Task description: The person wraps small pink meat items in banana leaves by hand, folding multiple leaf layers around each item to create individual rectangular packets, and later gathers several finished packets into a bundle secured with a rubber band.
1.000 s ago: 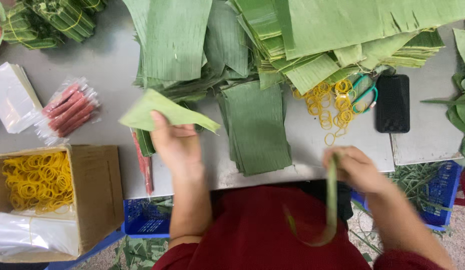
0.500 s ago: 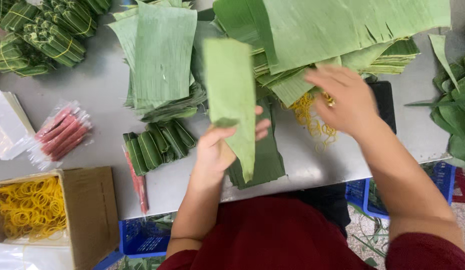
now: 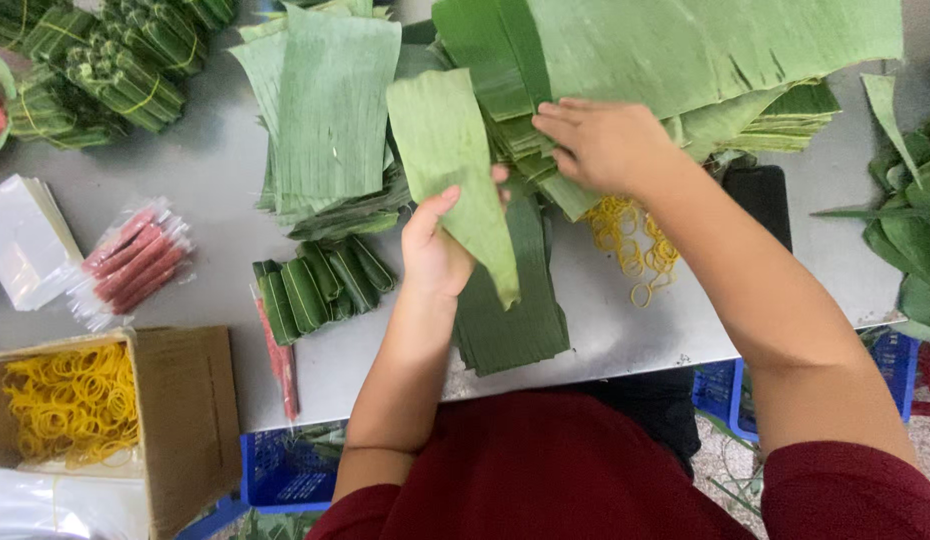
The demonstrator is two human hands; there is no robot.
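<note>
A pale banana-leaf strip (image 3: 455,170) hangs over the dark cut-leaf stack (image 3: 515,310) at the table's near edge, pinched in the left hand (image 3: 440,245). The right hand (image 3: 605,145), fingers curled together, presses the folded leaf pile (image 3: 685,60) just right; best lift only one sheet, keeping the strip flat and untorn.

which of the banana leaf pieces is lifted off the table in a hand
The pale green leaf strip gripped by the left hand, hanging tilted over the dark leaf stack. All the other leaves lie in piles; the right hand only rests on one.

Rubber bands (image 3: 75,405) lie in the box (image 3: 185,400), left of the leaf rolls (image 3: 320,285).
</note>
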